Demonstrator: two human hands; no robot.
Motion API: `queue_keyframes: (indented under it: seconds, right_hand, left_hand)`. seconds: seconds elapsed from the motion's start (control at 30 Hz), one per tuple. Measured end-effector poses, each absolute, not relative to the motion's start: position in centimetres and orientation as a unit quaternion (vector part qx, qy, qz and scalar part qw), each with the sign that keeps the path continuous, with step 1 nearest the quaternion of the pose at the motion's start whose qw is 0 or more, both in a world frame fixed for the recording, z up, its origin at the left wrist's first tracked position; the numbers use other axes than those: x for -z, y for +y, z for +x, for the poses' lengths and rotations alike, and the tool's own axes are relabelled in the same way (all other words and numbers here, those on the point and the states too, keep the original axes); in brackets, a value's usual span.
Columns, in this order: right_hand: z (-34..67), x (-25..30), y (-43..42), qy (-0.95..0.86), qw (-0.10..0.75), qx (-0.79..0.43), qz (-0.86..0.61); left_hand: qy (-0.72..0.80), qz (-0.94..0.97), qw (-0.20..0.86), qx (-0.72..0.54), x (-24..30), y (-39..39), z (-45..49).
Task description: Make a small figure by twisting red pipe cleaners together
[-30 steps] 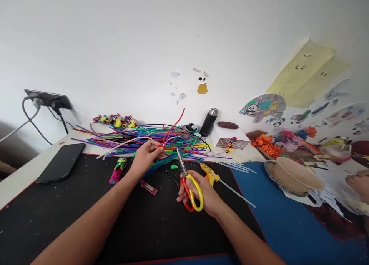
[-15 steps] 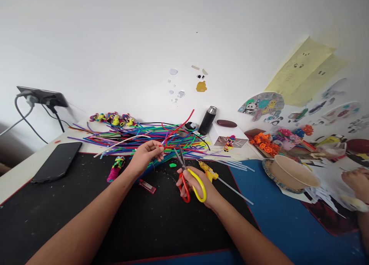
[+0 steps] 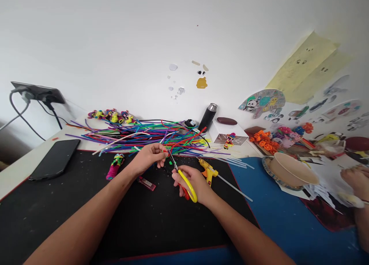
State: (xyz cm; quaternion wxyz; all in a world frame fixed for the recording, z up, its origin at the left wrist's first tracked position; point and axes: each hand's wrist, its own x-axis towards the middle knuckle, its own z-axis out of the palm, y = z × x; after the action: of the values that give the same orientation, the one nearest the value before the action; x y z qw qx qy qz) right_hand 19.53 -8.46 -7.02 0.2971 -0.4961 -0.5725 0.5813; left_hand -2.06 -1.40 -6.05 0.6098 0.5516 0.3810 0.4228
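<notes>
Between its thumb and fingers, my left hand pinches a red pipe cleaner, whose long end reaches up to the right. My right hand grips scissors with one yellow and one red handle. Their blades point up and left, close together, and their tips are right at the left fingertips by the red piece. Whether the blades touch it I cannot tell. Behind both hands lies a heap of coloured pipe cleaners. A small green scrap is on the black mat below the blades.
A yellow glue gun with a clear stick lies right of my right hand. A pink pipe-cleaner figure, a phone and a small red packet lie leftward. A black bottle stands behind. Another person's hand rests far right.
The scissors have moved left and their blades have closed together, the tips now reaching the left fingertips. The red pipe cleaner's long end has swung lower and to the right.
</notes>
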Motion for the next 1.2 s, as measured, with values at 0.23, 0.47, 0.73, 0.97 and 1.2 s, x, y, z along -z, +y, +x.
queue_keyframes:
  seconds: [0.23,0.47,0.73,0.97,1.2]
  right_hand:
    - [19.3,7.3,-8.5,-0.572,0.312,-0.578,-0.491]
    - [18.6,8.1,-9.2,-0.589,0.316,-0.532,-0.520]
    - [18.3,9.3,-8.7,-0.539,0.336,-0.583,-0.507]
    - [18.5,7.7,-9.7,-0.726,0.205,-0.443,-0.485]
    - [16.1,5.4,-10.3,-0.893,0.030,-0.203,-0.400]
  left_hand:
    - [0.386,0.567,0.609,-0.398,6.0,-1.6,-2.0]
    - [0.399,0.587,0.592,-0.383,6.3,-1.5,-1.9]
    - [0.370,0.488,0.622,-0.488,6.1,-1.2,-2.5]
    - [0.358,0.407,0.619,-0.568,6.1,-0.4,-3.3]
    - [0.381,0.489,0.565,-0.544,5.7,-0.8,-3.3]
